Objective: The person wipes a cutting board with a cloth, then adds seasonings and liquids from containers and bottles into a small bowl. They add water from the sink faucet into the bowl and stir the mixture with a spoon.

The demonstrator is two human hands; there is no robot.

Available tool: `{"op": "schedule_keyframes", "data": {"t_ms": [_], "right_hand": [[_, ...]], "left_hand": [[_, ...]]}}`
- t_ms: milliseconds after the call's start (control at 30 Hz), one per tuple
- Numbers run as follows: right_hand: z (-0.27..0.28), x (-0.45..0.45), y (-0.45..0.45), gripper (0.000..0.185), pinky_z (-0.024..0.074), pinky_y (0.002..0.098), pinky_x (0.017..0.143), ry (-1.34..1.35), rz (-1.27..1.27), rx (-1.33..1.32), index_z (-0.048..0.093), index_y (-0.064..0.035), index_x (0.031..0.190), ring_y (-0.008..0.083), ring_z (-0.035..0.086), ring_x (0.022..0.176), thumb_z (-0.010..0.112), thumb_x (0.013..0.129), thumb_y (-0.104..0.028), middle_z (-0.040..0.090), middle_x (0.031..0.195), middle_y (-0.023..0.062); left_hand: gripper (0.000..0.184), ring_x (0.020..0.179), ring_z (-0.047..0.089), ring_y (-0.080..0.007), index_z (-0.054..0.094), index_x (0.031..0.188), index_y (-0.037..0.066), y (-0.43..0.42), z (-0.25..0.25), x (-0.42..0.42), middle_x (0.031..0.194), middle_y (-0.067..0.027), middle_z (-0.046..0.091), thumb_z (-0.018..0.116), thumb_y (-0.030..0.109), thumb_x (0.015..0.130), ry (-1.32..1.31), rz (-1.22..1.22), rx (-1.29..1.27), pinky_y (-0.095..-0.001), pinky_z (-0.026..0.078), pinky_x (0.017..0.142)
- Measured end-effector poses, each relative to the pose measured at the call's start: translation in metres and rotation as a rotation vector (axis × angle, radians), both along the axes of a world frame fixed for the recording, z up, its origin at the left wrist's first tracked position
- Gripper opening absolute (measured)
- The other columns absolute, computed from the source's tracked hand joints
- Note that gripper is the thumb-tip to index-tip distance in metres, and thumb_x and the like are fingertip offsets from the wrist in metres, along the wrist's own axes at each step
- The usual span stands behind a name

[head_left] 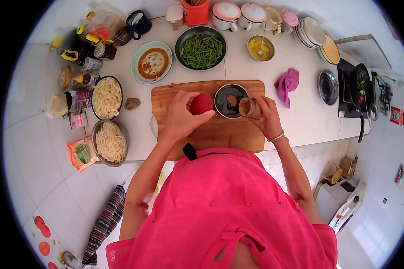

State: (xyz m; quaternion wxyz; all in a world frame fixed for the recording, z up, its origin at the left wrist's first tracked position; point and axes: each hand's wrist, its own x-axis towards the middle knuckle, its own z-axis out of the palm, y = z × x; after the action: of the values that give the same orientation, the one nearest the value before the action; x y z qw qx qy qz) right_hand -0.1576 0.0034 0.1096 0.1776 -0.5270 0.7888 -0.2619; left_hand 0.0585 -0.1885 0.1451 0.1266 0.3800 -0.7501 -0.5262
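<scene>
My left hand (182, 117) grips a round red lid (201, 104) between thumb and fingers, just left of a small bowl. In my right hand (268, 117) is a small glass jar (249, 108) of brown powder, tilted with its mouth toward the bowl's right rim. The small dark bowl (221, 95) stands on the wooden cutting board (206, 134), between both hands. Dark liquid and a clump of brown powder lie in it.
Behind the board are a pan of cut green beans (201, 47), a sauce-stained plate (153, 63) and a bowl of beaten egg (261, 48). Two noodle bowls (107, 97) stand left, near bottles. A purple cloth (287, 87) and the stove (345, 92) are right.
</scene>
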Motion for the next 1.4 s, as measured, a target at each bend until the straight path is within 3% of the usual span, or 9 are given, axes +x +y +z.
{"op": "schedule_keyframes", "data": {"t_ms": [200, 300, 500, 633, 933, 1133, 1233, 1333, 1400], "right_hand": [[0.009, 0.004, 0.001, 0.076, 0.0458, 0.038, 0.094, -0.092, -0.058, -0.035, 0.049, -0.0077, 0.127, 0.0298, 0.051, 0.113, 0.083, 0.059, -0.002, 0.052, 0.12, 0.0123], [0.012, 0.006, 0.009, 0.077, 0.0454, 0.0341, 0.097, -0.395, -0.106, -0.193, 0.047, -0.0049, 0.129, 0.0228, 0.052, 0.116, 0.084, 0.061, -0.002, 0.051, 0.124, 0.0101], [0.0, 0.029, 0.002, 0.076, 0.0423, 0.0328, 0.101, -0.743, -0.154, -0.331, 0.046, -0.004, 0.129, 0.021, 0.051, 0.117, 0.084, 0.063, -0.003, 0.053, 0.123, 0.0092], [0.007, 0.039, -0.025, 0.076, 0.0433, 0.0344, 0.098, -0.641, -0.058, -0.333, 0.047, -0.005, 0.128, 0.0235, 0.053, 0.115, 0.085, 0.062, -0.007, 0.054, 0.122, 0.0105], [0.023, 0.057, -0.065, 0.069, 0.0437, 0.0384, 0.094, -0.446, 0.015, -0.326, 0.048, -0.0064, 0.128, 0.0319, 0.053, 0.109, 0.081, 0.067, -0.015, 0.054, 0.118, 0.0141], [0.024, 0.063, -0.083, 0.071, 0.0426, 0.0401, 0.094, -0.347, 0.077, -0.287, 0.048, -0.0067, 0.129, 0.033, 0.051, 0.11, 0.081, 0.066, -0.016, 0.054, 0.117, 0.0139], [0.025, 0.063, -0.094, 0.072, 0.0424, 0.0406, 0.094, -0.345, 0.107, -0.257, 0.047, -0.0067, 0.129, 0.0337, 0.051, 0.111, 0.081, 0.066, -0.016, 0.053, 0.118, 0.0137], [0.027, 0.065, -0.104, 0.073, 0.0429, 0.0412, 0.093, -0.335, 0.13, -0.251, 0.046, -0.0066, 0.13, 0.0344, 0.051, 0.11, 0.08, 0.066, -0.017, 0.053, 0.117, 0.0136], [0.028, 0.066, -0.116, 0.073, 0.0434, 0.0414, 0.093, -0.332, 0.146, -0.244, 0.045, -0.0065, 0.131, 0.0347, 0.051, 0.109, 0.08, 0.067, -0.017, 0.053, 0.117, 0.0139]], "left_hand": [[0.056, 0.087, 0.06, -0.0228, 0.061, 0.107, -0.002, 0.003, 0.004, -0.001, 0.097, -0.0106, 0.056, 0.082, 0.028, 0.065, 0.002, -0.012, -0.003, -0.0318, 0.051, 0.076], [0.055, 0.087, 0.061, -0.0206, 0.061, 0.108, -0.002, 0.005, 0.014, -0.003, 0.097, -0.0097, 0.056, 0.082, 0.026, 0.066, 0.02, -0.007, 0.036, -0.0302, 0.052, 0.075], [0.055, 0.09, 0.061, -0.0183, 0.06, 0.111, -0.002, 0.01, 0.031, -0.015, 0.1, -0.0085, 0.055, 0.083, 0.024, 0.067, 0.121, -0.049, 0.155, -0.0284, 0.052, 0.077], [0.058, 0.091, 0.061, -0.0176, 0.06, 0.113, -0.002, 0.014, 0.044, -0.03, 0.103, -0.0087, 0.055, 0.083, 0.026, 0.067, 0.149, -0.114, 0.112, -0.0285, 0.052, 0.077], [0.063, 0.097, 0.055, -0.0307, 0.057, 0.112, -0.003, 0.006, 0.041, -0.03, 0.103, -0.0143, 0.052, 0.081, 0.032, 0.065, 0.038, -0.153, -0.213, -0.0369, 0.046, 0.085], [0.063, 0.096, 0.054, -0.0302, 0.057, 0.11, -0.004, -0.022, 0.037, -0.016, 0.101, -0.0137, 0.052, 0.081, 0.032, 0.065, 0.041, -0.24, -0.154, -0.0374, 0.046, 0.083], [0.063, 0.091, 0.055, -0.0223, 0.056, 0.114, -0.002, -0.035, 0.032, -0.009, 0.098, -0.0105, 0.052, 0.083, 0.03, 0.066, 0.001, -0.286, -0.231, -0.0322, 0.046, 0.078], [0.062, 0.088, 0.056, -0.0231, 0.057, 0.114, -0.002, -0.047, 0.031, -0.005, 0.097, -0.0113, 0.053, 0.082, 0.032, 0.068, 0.031, -0.268, -0.204, -0.0328, 0.046, 0.076], [0.062, 0.091, 0.055, -0.028, 0.057, 0.112, -0.003, -0.054, 0.032, -0.004, 0.098, -0.0132, 0.051, 0.079, 0.036, 0.07, -0.031, -0.261, -0.196, -0.0361, 0.046, 0.079]]}}
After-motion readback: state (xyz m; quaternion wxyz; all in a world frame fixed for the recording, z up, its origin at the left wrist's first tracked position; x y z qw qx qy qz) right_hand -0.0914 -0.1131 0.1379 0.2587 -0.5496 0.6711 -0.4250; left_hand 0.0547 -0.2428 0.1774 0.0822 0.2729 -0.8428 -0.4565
